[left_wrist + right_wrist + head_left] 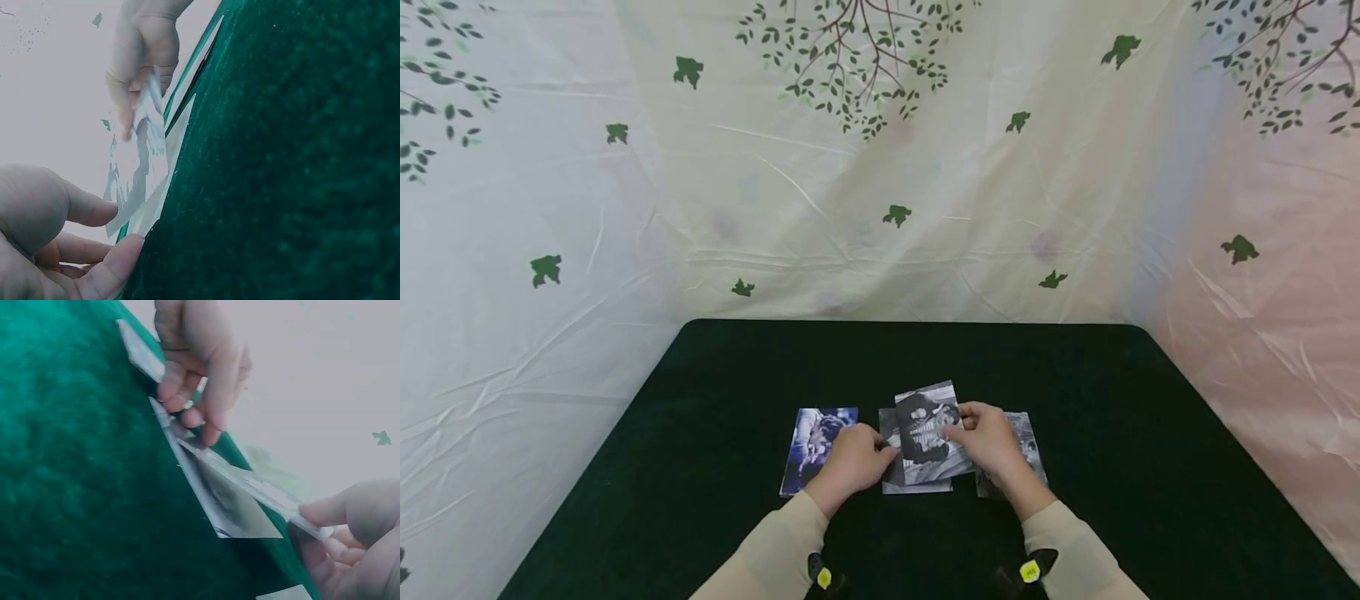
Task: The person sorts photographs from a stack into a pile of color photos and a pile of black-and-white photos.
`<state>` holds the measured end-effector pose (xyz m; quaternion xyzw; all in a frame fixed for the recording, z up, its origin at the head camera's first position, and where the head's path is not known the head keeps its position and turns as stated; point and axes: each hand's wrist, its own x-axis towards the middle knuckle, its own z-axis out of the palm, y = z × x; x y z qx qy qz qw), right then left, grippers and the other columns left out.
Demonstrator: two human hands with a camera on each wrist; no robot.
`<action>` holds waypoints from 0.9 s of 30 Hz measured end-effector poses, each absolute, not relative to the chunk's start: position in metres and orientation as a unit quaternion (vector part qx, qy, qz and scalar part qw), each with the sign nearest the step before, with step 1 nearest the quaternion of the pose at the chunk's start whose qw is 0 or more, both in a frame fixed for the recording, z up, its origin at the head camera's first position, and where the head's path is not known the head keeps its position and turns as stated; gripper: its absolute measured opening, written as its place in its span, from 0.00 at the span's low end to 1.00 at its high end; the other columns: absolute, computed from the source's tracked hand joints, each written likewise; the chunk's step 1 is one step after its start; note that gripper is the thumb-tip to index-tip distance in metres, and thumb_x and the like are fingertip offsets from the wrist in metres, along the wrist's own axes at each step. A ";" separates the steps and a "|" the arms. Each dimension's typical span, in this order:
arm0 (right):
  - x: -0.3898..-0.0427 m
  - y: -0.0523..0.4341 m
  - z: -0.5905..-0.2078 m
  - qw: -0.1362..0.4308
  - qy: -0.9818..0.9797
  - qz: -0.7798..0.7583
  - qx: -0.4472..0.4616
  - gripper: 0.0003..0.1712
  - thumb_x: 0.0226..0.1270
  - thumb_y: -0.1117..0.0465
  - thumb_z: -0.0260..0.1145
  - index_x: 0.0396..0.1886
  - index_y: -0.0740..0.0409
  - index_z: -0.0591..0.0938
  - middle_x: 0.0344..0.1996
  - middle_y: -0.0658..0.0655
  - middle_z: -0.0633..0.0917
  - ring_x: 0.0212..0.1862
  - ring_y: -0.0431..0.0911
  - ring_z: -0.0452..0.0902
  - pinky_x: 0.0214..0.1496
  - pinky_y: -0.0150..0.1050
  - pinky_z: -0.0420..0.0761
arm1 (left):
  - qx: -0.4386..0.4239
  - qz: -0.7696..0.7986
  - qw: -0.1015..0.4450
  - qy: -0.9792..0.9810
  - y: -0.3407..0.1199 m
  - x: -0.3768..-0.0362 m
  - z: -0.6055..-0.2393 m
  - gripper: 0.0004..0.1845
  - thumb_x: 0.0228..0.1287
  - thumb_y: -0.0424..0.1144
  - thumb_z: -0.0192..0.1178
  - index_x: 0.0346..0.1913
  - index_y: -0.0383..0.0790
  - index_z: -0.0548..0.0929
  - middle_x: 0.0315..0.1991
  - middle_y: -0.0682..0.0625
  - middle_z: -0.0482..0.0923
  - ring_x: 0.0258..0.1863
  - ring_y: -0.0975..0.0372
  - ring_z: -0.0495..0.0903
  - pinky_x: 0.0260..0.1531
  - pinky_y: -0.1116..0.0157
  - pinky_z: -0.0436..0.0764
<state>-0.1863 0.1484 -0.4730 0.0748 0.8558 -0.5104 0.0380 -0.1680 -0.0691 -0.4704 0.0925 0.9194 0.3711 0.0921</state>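
You have the top photo [928,433] at the middle of the green table [715,417], lifted off another print. Your right hand [992,442] pinches its right edge; your left hand [850,458] pinches its left edge. It looks light, thin, bendy and slick: grip by edges.
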 end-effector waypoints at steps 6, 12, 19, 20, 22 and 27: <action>-0.187 0.152 -0.467 0.039 0.807 -0.584 0.073 0.21 0.71 0.58 0.60 0.61 0.59 0.75 0.43 0.57 0.85 0.41 0.46 0.82 0.44 0.41 0.81 | 0.086 0.383 0.081 0.916 -0.069 -0.169 -0.472 0.13 0.66 0.39 0.59 0.39 0.31 0.86 0.19 0.51 0.77 0.16 0.63 0.75 0.17 0.65 0.74; -0.186 0.152 -0.463 0.036 0.773 -0.629 0.071 0.21 0.72 0.57 0.58 0.62 0.58 0.75 0.47 0.59 0.84 0.43 0.48 0.83 0.43 0.40 0.82 | 0.044 0.447 0.076 0.890 -0.070 -0.171 -0.471 0.13 0.69 0.37 0.55 0.47 0.30 0.82 0.20 0.50 0.77 0.15 0.63 0.77 0.18 0.65 0.76; -0.187 0.154 -0.463 0.061 0.743 -0.661 0.083 0.18 0.69 0.58 0.62 0.56 0.59 0.78 0.45 0.59 0.84 0.42 0.48 0.81 0.42 0.40 0.80 | 0.036 0.578 0.066 0.813 -0.065 -0.170 -0.466 0.13 0.72 0.37 0.50 0.41 0.30 0.81 0.29 0.43 0.79 0.21 0.62 0.79 0.23 0.65 0.81; -0.187 0.154 -0.463 0.066 0.740 -0.664 0.086 0.18 0.68 0.59 0.63 0.55 0.59 0.79 0.44 0.59 0.84 0.41 0.48 0.81 0.41 0.40 0.80 | 0.035 0.593 0.068 0.801 -0.064 -0.170 -0.466 0.13 0.73 0.37 0.50 0.40 0.30 0.81 0.29 0.43 0.79 0.21 0.62 0.79 0.23 0.65 0.81; -0.187 0.154 -0.463 0.073 0.741 -0.661 0.090 0.16 0.67 0.58 0.65 0.52 0.59 0.80 0.42 0.58 0.84 0.40 0.49 0.81 0.40 0.40 0.80 | 0.031 0.613 0.071 0.787 -0.063 -0.170 -0.466 0.13 0.73 0.37 0.50 0.39 0.31 0.81 0.28 0.43 0.79 0.20 0.62 0.80 0.23 0.65 0.81; -0.189 0.155 -0.464 0.076 0.764 -0.633 0.096 0.17 0.62 0.54 0.69 0.48 0.57 0.81 0.41 0.57 0.82 0.39 0.48 0.79 0.39 0.39 0.78 | 0.022 0.619 0.078 0.781 -0.064 -0.171 -0.466 0.10 0.71 0.37 0.51 0.40 0.34 0.80 0.28 0.45 0.78 0.21 0.61 0.79 0.23 0.65 0.81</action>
